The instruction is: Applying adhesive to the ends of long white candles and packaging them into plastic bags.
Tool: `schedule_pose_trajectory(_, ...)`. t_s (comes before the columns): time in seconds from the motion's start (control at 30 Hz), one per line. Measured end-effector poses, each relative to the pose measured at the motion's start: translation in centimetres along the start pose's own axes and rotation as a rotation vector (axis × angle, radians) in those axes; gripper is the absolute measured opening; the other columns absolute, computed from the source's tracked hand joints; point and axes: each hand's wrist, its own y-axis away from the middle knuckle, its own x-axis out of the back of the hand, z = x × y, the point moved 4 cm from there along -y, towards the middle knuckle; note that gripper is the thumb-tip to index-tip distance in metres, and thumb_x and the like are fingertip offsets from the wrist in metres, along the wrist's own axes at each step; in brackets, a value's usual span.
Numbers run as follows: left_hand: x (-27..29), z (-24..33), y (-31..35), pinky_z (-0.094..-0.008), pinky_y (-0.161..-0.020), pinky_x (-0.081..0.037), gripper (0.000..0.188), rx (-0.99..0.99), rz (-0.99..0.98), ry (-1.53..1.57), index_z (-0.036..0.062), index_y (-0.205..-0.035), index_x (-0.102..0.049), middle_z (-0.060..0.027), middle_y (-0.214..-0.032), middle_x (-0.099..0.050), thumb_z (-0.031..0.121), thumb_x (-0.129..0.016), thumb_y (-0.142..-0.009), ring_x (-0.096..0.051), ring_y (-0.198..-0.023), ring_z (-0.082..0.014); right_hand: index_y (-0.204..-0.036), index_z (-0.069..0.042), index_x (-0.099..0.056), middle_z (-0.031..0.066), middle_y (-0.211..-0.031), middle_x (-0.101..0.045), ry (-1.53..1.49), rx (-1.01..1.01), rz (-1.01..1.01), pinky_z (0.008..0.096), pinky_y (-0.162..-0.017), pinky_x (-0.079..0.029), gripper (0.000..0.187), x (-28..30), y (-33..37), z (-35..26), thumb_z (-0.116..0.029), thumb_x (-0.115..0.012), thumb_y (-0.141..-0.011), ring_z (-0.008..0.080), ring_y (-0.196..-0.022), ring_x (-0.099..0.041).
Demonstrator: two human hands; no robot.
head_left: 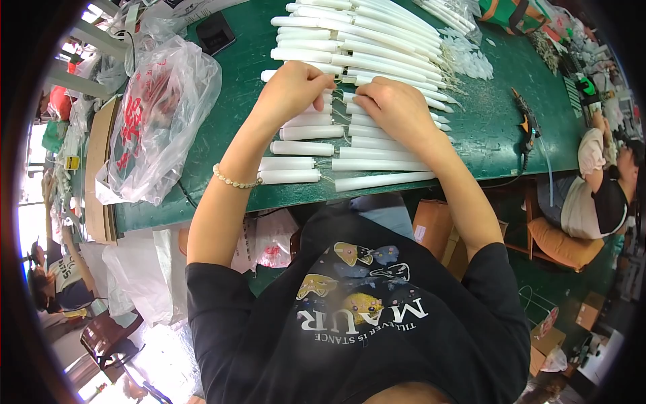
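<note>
Black shirt (377, 357) near table edge (158, 216) (fingers (320, 83) at white sticks (306, 148))

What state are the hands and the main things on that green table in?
Left hand: fingers bent, hold unclear
Right hand: fingers bent, hold unclear
Short white tubes: lying flat, side by side
Long tapered white tubes: lying flat, side by side
Clear plastic bag: crumpled
Glue gun: set down, power unclear

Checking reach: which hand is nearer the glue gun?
Right. The right hand is left of the glue gun, at the white sticks; the left hand is farther left.
</note>
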Motion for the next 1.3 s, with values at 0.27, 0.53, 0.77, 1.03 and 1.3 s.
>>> schedule_pose_trajectory(0.27, -0.8, 0.6, -0.5, -0.0285, -0.055, -0.045, 0.025, -0.105, 0.228, -0.359, 0.0057, -0.095, -0.073, -0.0061, -0.063, -0.065, 0.026, -0.061, -0.086, -0.058, -0.053, -0.0128, -0.087, -0.008, -0.064, 0.0071, -0.086, -0.064, 0.072, -0.04, 0.16, 0.0373, -0.068, -0.049, 0.014, 0.7, -0.6, 0.7, -0.021, -0.067, -0.082, 0.028, -0.079, -0.063)
schedule_pose_trajectory(0.53, -1.6, 0.9, -1.9, -0.0373, -0.064, -0.052, 0.014, 0.05, 0.01, -0.443, 0.012, -0.082, -0.074, -0.0102, -0.074, -0.069, 0.02, -0.062, -0.079, -0.066, -0.069, -0.0265, -0.089, -0.007, -0.066, 0.0085, -0.087, -0.064, 0.135, 0.005, -0.036, 0.0381, -0.073, -0.05, 0.015, 0.6, -1.1, 1.0, -0.02, -0.067, -0.08, 0.0289, -0.084, -0.063)
schedule_pose_trajectory(0.77, -2.2, 0.3, -2.5, -0.0272, -0.054, -0.046, 0.021, -0.004, -0.003, -0.328, 0.0042, -0.074, -0.07, -0.0029, -0.051, -0.059, 0.021, -0.06, -0.082, -0.057, -0.049, -0.011, -0.079, -0.002, -0.065, 0.013, -0.082, -0.063, 0.183, 0.133, -0.074, 0.0418, -0.07, -0.051, 0.011, 0.7, -2.1, 0.8, -0.012, -0.067, -0.076, 0.0308, -0.081, -0.063)
schedule_pose_trajectory(1.03, -2.7, 0.1, -2.6, -0.0247, -0.045, -0.037, 0.022, 0.058, -0.067, -0.057, 0.0015, -0.07, -0.067, -0.0029, -0.051, -0.056, 0.018, -0.062, -0.083, -0.045, -0.044, -0.0083, -0.071, 0.001, -0.064, 0.0177, -0.074, -0.063, 0.096, 0.156, -0.158, 0.0431, -0.07, -0.051, 0.016, 0.3, -2.8, 1.0, -0.015, -0.066, -0.075, 0.0355, -0.077, -0.063)
schedule_pose_trajectory(1.3, -2.3, 0.8, -1.1, -0.0229, -0.038, -0.026, 0.024, 0.126, -0.164, 0.161, 0.0033, -0.068, -0.065, -0.002, -0.05, -0.055, 0.02, -0.061, -0.085, -0.037, -0.041, -0.0053, -0.085, -0.002, -0.065, 0.0138, -0.084, -0.064, 0.074, 0.074, -0.196, 0.0401, -0.075, -0.049, 0.014, 0.2, -2.5, 1.0, -0.015, -0.065, -0.08, 0.0323, -0.083, -0.062)
